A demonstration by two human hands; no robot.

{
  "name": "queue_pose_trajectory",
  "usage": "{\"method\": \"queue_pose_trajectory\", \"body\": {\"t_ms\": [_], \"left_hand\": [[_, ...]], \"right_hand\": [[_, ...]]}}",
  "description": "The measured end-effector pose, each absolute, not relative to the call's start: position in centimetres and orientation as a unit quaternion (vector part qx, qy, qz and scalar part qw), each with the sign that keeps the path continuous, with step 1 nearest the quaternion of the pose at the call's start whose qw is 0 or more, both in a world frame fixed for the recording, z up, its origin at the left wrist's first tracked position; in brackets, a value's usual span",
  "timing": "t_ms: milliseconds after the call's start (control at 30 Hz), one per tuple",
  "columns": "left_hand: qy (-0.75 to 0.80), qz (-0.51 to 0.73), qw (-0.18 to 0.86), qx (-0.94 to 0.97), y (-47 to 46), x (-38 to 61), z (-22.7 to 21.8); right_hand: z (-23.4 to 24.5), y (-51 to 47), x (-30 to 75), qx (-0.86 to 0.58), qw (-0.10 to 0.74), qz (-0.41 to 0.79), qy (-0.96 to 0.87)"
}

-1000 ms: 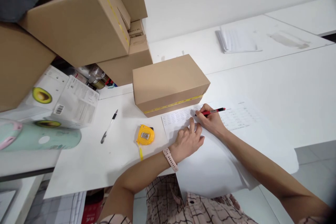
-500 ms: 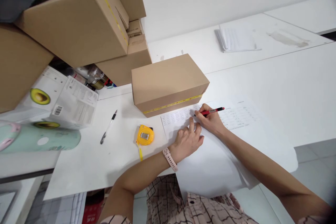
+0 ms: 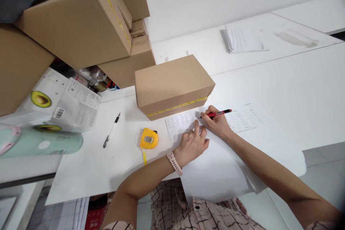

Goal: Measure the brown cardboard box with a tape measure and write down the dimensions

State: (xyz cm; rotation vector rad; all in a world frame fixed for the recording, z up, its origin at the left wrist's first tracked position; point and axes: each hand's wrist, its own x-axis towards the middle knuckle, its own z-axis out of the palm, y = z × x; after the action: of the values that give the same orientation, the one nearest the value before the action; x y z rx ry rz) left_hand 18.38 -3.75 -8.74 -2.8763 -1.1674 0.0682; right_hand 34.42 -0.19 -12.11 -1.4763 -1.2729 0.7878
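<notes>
Seen from the head camera, our right hand [image 3: 217,124] pinches a red pen [image 3: 218,114], its tip on the printed sheet [image 3: 242,119] right under the grip. Just left of it, our left hand [image 3: 192,145] rests loosely spread on the same sheet, holding nothing. A cardboard box [image 3: 172,82] sits just beyond the pen tip; a yellow tape measure [image 3: 149,139] lies farther left.

I see the red pen [image 3: 219,113] held nearly level, its tip pointing left onto the paper and its dark end pointing right, gripped in my right hand [image 3: 217,124]. The white sheet [image 3: 215,165] lies flat with rows of small print across its far part. Its blank near part overhangs the tabletop [image 3: 107,165]. My left hand [image 3: 192,145] rests on it, just left of the pen.
</notes>
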Motion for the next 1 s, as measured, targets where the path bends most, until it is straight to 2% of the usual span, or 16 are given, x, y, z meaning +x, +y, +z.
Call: {"method": "queue_pose_trajectory", "body": {"t_ms": [1000], "left_hand": [[-0.376,0.014,0.025,-0.926,-3.77,18.32,-8.95]], "right_hand": [[-11.91,-0.05,34.48,-0.614,0.502,0.321,-0.517]]}}
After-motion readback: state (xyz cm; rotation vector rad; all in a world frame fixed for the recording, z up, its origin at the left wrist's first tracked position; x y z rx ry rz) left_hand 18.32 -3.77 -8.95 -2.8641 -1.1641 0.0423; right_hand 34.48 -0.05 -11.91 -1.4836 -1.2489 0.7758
